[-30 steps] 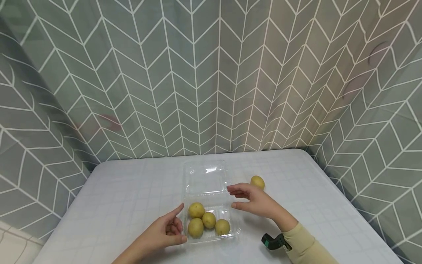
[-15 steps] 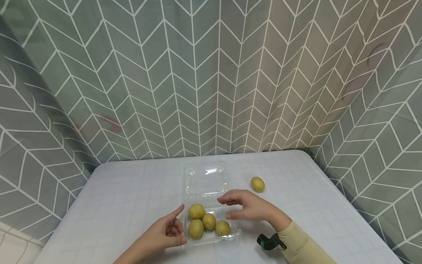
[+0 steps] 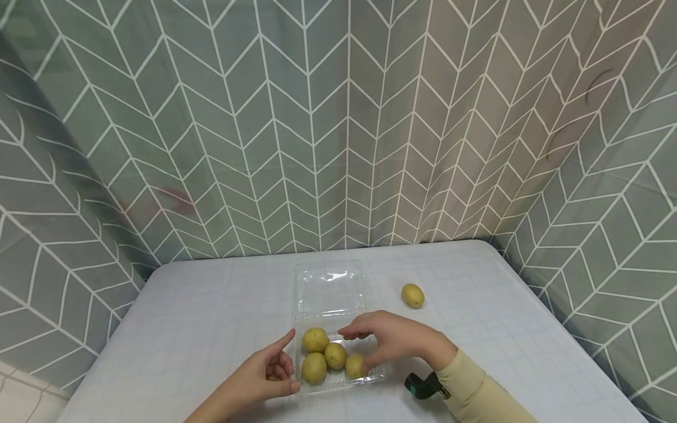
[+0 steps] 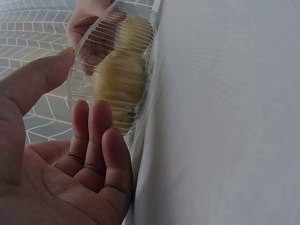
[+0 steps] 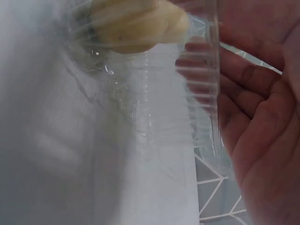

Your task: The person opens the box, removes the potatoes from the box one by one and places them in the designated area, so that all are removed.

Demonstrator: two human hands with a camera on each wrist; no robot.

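A clear plastic clamshell box (image 3: 338, 385) lies with its lid (image 3: 328, 288) folded back, away from the person. Several yellow potatoes (image 3: 314, 368) sit in its base. At the box's left side, my left hand (image 3: 264, 371) has relaxed fingers; in the left wrist view the fingertips (image 4: 101, 110) lie right at the ribbed wall. My right hand (image 3: 396, 339) reaches over the right rim, its thumb overlapping the rightmost potato (image 3: 355, 365) in the head view. Its fingers are extended and slightly bent around nothing, seen through the clear wall in the right wrist view.
One more potato (image 3: 412, 295) lies on the white-covered table (image 3: 211, 317), right of the lid. A black device (image 3: 422, 386) is worn at the right wrist, by the beige sleeve. Grey patterned curtains (image 3: 338, 129) hang behind and on both sides.
My right hand has moved left and nearer the person, from beside the lone potato to over the box's right part. My left hand and the potatoes stay put.
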